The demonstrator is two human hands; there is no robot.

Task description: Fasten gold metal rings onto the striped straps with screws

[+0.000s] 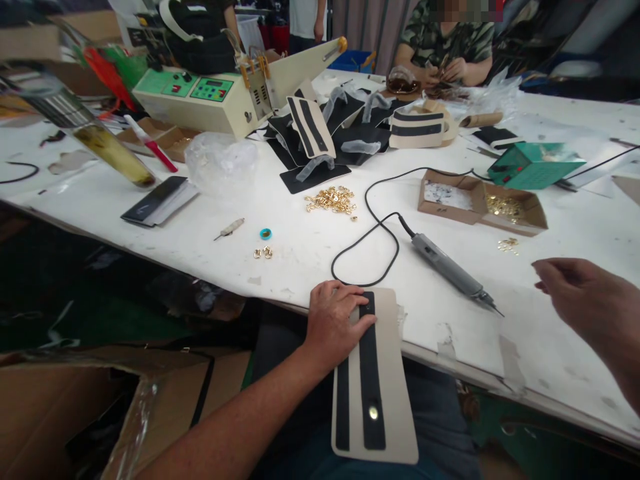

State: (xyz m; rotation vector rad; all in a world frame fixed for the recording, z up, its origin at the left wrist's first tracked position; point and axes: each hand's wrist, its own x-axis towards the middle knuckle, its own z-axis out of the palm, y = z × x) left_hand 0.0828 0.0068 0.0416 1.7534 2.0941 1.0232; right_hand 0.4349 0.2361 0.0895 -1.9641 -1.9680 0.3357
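Beige panel [393, 380], black-striped, under the left hand [334, 323]: fingers spread on its far end.
Right hand [583, 290] well off to the right, fingers curled; cannot tell if gripping anything. Grey corded tool [445, 264] between hands; gold pieces [331, 200] heaped beyond the left.

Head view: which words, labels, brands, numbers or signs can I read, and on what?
None can be read with certainty.
Machine panel: markings too small.
Black booklet: faint mark, too blurred.
Cardboard tray: small mark on its front wall, unreadable.
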